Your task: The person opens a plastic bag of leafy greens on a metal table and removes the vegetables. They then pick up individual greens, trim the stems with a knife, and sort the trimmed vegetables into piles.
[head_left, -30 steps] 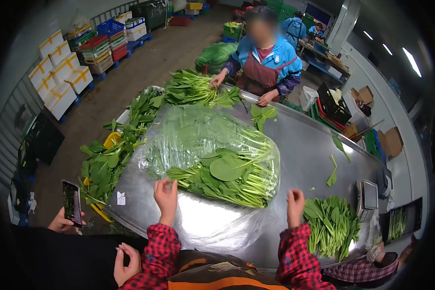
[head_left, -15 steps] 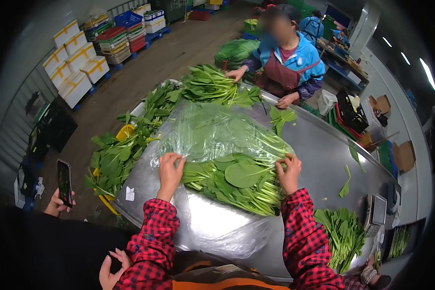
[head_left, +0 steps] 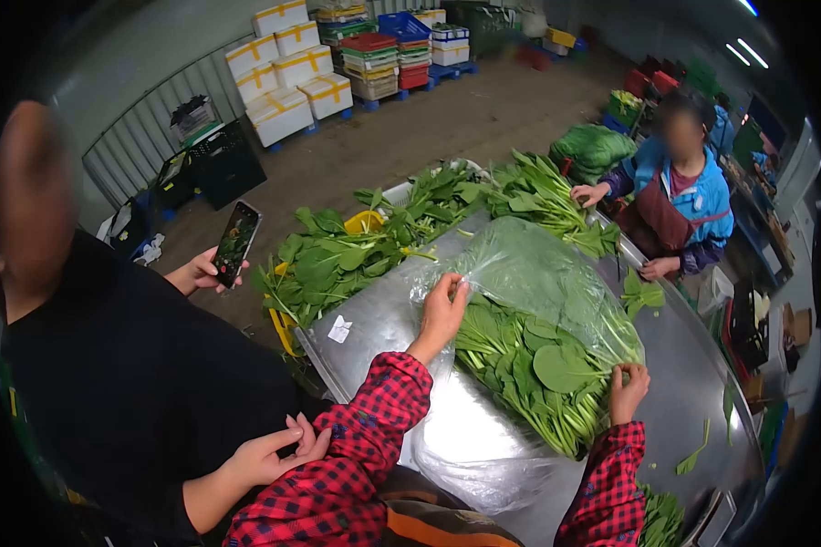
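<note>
A pile of leafy green vegetables [head_left: 543, 369] with pale stems lies on a metal table [head_left: 680, 356]. Clear plastic film [head_left: 529, 255] covers the far part of the pile, while its near leaves and stems are bare. With thumb and fingers closed, my left hand [head_left: 441, 314] pinches the film's edge at the pile's left side. On the right, my right hand [head_left: 628, 390] is closed on the film's edge beside the stems. More crumpled plastic [head_left: 483, 479] spreads on the table close to my body.
At my left, a person in black [head_left: 146, 374] holds a phone [head_left: 237, 244], their other hand near my left sleeve. Across the table, a person in a blue jacket [head_left: 716, 196] touches another bunch of greens [head_left: 547, 196]. More greens [head_left: 337, 264] fill the left edge.
My view has swung left, bringing the person in black more fully into sight. Both my hands stay on the film, with the left raised slightly relative to the pile.
</note>
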Motion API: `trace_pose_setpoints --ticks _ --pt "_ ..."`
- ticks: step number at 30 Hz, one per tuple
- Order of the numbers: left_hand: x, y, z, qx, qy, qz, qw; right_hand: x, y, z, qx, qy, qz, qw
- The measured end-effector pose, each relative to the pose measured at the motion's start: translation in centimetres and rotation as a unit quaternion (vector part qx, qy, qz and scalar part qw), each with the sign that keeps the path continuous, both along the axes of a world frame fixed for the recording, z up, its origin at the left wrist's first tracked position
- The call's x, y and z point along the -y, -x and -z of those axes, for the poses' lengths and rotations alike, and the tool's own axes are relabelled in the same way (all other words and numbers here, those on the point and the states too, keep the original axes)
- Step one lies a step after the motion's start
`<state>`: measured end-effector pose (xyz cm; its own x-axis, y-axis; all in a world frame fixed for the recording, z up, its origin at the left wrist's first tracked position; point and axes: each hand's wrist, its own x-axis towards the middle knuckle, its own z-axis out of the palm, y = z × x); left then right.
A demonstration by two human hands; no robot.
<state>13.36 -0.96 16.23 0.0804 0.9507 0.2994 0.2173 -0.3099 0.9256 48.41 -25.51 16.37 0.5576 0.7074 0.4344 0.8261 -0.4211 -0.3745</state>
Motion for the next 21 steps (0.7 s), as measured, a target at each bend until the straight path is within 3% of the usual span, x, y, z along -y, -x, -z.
trace_pose_setpoints --ticks 2,6,8,11,14,20,21 --pt "-0.2 -0.1 -0.8 0.074 0.055 0.045 0.995 -0.3 -0.7 0.8 0.001 -0.025 -0.002 1.000" --pt "-1.0 -1.0 -1.5 0.138 0.061 0.032 0.988 -1.0 -1.8 0.9 -0.024 -0.075 0.006 0.997" --pt "-2.3 -1.2 -1.4 0.080 0.021 0.012 0.996 -0.9 -2.0 0.7 -0.049 -0.090 0.018 0.995" --pt "-3.5 -1.1 -2.3 0.089 0.004 0.035 0.995 -1.4 -0.7 -0.7 -0.117 -0.110 0.010 0.987" --pt "-4.9 -0.3 -4.0 0.067 0.023 0.068 0.995 -1.8 1.4 -1.9 -0.003 -0.043 -0.058 0.997" --pt "-5.9 1.8 -6.0 0.004 -0.029 0.116 0.993 -1.6 -1.1 0.1 -0.013 0.000 -0.020 1.000" --pt "-5.5 2.3 -6.3 -0.051 -0.012 0.130 0.990 -1.6 -1.2 0.0 -0.012 0.002 -0.021 1.000"
